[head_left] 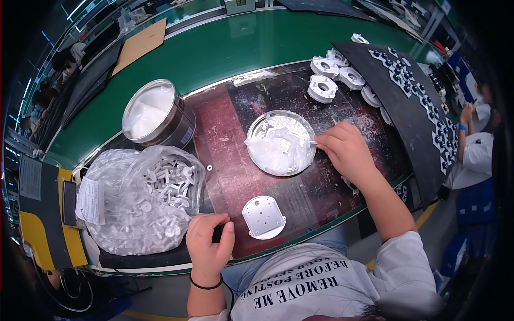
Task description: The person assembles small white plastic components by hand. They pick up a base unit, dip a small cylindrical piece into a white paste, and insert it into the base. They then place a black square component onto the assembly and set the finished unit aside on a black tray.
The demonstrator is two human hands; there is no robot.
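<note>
My right hand is closed in a pinch at the right rim of a round, shallow metal dish. A small white piece shows at its fingertips; its full shape is hidden. White, translucent grease-like paste is spread in the dish. My left hand hovers at the table's front edge beside a clear plastic bag, its thumb apart from the curled fingers and nothing visible in it. The bag holds many white plastic pins with round heads. Between my hands lies a flat, silvery-white plate with small holes.
An open tub of white paste stands behind the bag. White ring-shaped housings are grouped at the back right. Beside them, a black board carries rows of white parts with dark pieces. A small white ring lies near the bag. Another person sits far right.
</note>
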